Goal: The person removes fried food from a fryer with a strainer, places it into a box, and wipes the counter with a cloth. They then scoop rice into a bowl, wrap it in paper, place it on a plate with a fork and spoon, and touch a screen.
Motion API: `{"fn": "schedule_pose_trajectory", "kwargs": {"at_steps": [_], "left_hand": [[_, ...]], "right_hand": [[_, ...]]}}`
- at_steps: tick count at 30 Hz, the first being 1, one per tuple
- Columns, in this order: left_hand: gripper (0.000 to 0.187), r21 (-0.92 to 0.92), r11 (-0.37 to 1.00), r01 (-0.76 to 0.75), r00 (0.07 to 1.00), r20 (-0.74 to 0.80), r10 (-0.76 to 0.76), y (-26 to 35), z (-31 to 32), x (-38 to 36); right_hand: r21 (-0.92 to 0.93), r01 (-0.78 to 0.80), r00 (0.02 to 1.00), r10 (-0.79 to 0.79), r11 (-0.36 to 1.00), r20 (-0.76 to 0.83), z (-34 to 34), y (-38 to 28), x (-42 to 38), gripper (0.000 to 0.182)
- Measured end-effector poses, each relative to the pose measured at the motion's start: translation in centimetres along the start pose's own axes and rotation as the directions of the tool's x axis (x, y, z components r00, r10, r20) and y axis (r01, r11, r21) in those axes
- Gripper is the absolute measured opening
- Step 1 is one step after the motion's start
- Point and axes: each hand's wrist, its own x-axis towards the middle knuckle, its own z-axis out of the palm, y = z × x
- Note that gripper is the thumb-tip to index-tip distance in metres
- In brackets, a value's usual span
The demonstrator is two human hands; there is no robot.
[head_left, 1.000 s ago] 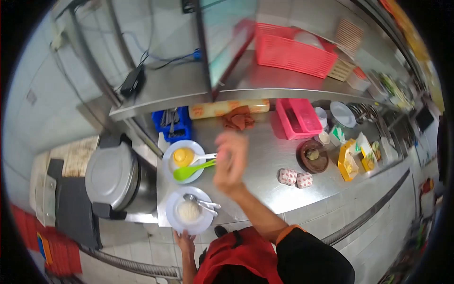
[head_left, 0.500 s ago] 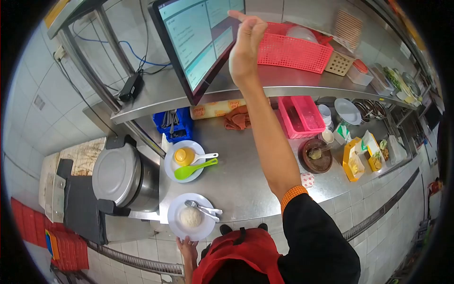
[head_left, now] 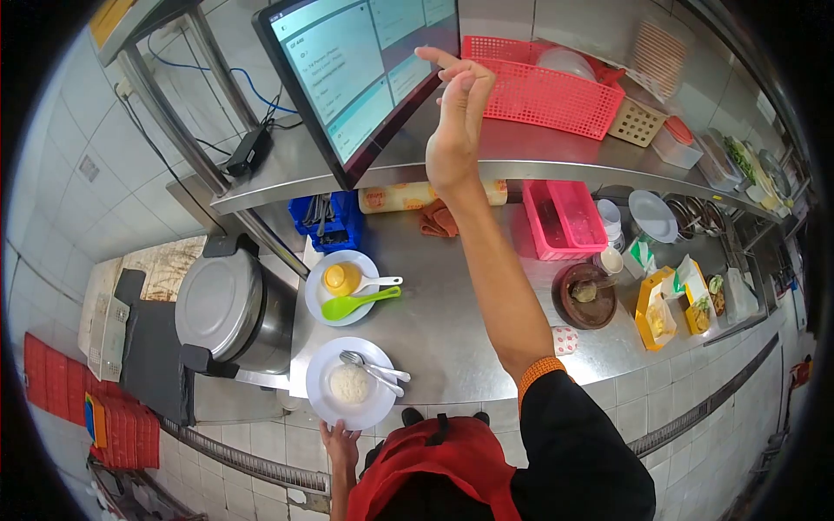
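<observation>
My right hand (head_left: 459, 122) is raised to the touchscreen monitor (head_left: 347, 95), index finger extended toward its right half and the other fingers partly bent, holding nothing. Down at the counter's front edge, my left hand (head_left: 340, 441) grips the near rim of a white plate (head_left: 326, 406). On that plate lie a mound of white rice (head_left: 348, 383), a fork (head_left: 373, 359) and a spoon (head_left: 385, 382). Just behind it, a second plate (head_left: 323, 306) carries a yellow cup-shaped item (head_left: 340, 279), a white-handled utensil (head_left: 380, 281) and a green rice paddle (head_left: 347, 306).
A large lidded pot (head_left: 219, 304) stands left of the plates. Under the shelf (head_left: 539, 165) are a blue cutlery bin (head_left: 334, 227) and a pink divided container (head_left: 565, 221). A brown mortar (head_left: 573, 311) and yellow food boxes (head_left: 653, 314) stand right. A red basket (head_left: 547, 95) sits above.
My right index finger has moved lower on the screen, and its hand looks more opened out. My left hand stays at the plate's rim. The whole view has shifted slightly.
</observation>
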Motion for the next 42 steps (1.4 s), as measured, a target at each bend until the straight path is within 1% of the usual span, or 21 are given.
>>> {"fn": "schedule_pose_trajectory", "kwargs": {"at_steps": [2,5,7,8,10,11,15,18,20,21,22,24,25,27,29,33,37,39,40,42], "left_hand": [[0.053,-0.023,1.000,0.006,1.000,-0.018,-0.006,-0.2,0.1,-0.3],[0.055,-0.027,1.000,0.014,0.999,-0.046,-0.015,-0.2,0.4,-0.9],[0.056,-0.038,0.999,0.003,0.999,-0.044,-0.005,-0.4,0.5,-1.2],[0.057,-0.048,0.999,-0.003,0.999,-0.041,0.001,-0.5,0.5,-1.3],[0.058,-0.054,0.999,-0.002,0.999,-0.046,-0.001,-0.7,0.5,-1.6],[0.059,-0.063,0.998,-0.001,0.999,-0.047,-0.002,-0.7,0.5,-1.6],[0.058,-0.059,0.998,0.005,0.997,-0.071,-0.009,-0.7,0.9,-2.2],[0.059,-0.051,0.999,0.013,0.995,-0.093,-0.018,-0.7,1.3,-2.6],[0.058,-0.038,0.999,0.005,0.995,-0.104,-0.009,-1.1,0.8,-2.8],[0.058,-0.042,0.999,0.004,0.994,-0.108,-0.008,-1.2,0.6,-2.8],[0.058,-0.040,0.999,0.005,0.995,-0.097,-0.009,-1.2,0.5,-2.8],[0.059,-0.039,0.999,0.004,0.996,-0.085,-0.008,-1.2,0.5,-2.8],[0.058,-0.044,0.999,0.006,0.997,-0.082,-0.010,-1.2,0.6,-2.9],[0.057,-0.051,0.999,0.007,0.997,-0.079,-0.012,-1.2,0.9,-3.2],[0.052,-0.018,1.000,-0.019,0.996,-0.082,0.018,-1.2,1.3,-3.3],[0.051,-0.016,1.000,-0.016,0.996,-0.093,0.015,-1.1,1.3,-3.5],[0.052,-0.022,1.000,-0.014,0.996,-0.092,0.012,-1.1,1.2,-3.7],[0.052,-0.018,1.000,-0.021,0.996,-0.090,0.019,-1.2,0.9,-3.5],[0.052,-0.019,1.000,-0.015,0.996,-0.094,0.014,-1.3,0.8,-3.5],[0.052,-0.019,1.000,-0.009,0.995,-0.096,0.008,-1.3,0.6,-3.4]], "right_hand": [[-0.007,-0.005,1.000,0.005,1.000,0.007,-0.1,0.1,0.0,0.024],[0.041,-0.027,0.999,0.026,0.999,0.019,-0.1,0.3,0.2,0.025],[0.143,0.013,0.999,-0.019,0.990,0.041,0.2,0.8,0.6,0.034],[0.145,0.012,0.999,-0.018,0.989,0.039,0.3,0.9,0.9,0.034],[0.105,-0.065,0.994,0.055,0.992,0.093,0.8,1.0,1.3,0.040],[0.036,-0.093,0.991,0.089,0.995,0.104,1.0,1.1,1.5,0.043],[0.014,-0.132,0.981,0.129,0.991,0.146,1.7,1.6,1.7,0.044],[0.032,-0.119,0.982,0.113,0.992,0.153,1.3,1.6,1.7,0.043],[0.154,-0.097,0.990,0.080,0.983,0.113,1.2,1.4,1.4,0.041],[0.184,-0.089,0.991,0.069,0.979,0.112,1.1,1.2,1.3,0.039],[0.187,-0.089,0.991,0.068,0.978,0.115,1.1,0.9,1.3,0.039],[0.135,-0.012,0.986,-0.011,0.991,0.167,0.9,0.2,1.1,0.026],[0.137,-0.011,0.986,-0.013,0.991,0.168,1.0,-0.1,1.0,0.026],[0.174,0.030,0.973,-0.068,0.984,0.219,1.2,-0.7,0.5,0.026],[0.196,0.017,0.972,-0.063,0.980,0.229,1.6,-1.2,0.3,0.027],[0.203,-0.008,0.963,-0.047,0.979,0.266,1.8,-2.1,0.4,0.030],[0.222,0.018,0.963,-0.077,0.975,0.259,2.6,-2.5,0.7,0.032],[0.237,0.068,0.960,-0.128,0.969,0.248,3.2,-2.6,0.8,0.032],[0.237,0.070,0.960,-0.129,0.969,0.247,3.5,-2.8,0.9,0.032],[0.306,0.051,0.969,-0.121,0.951,0.215,4.0,-3.3,1.1,0.038]]}}
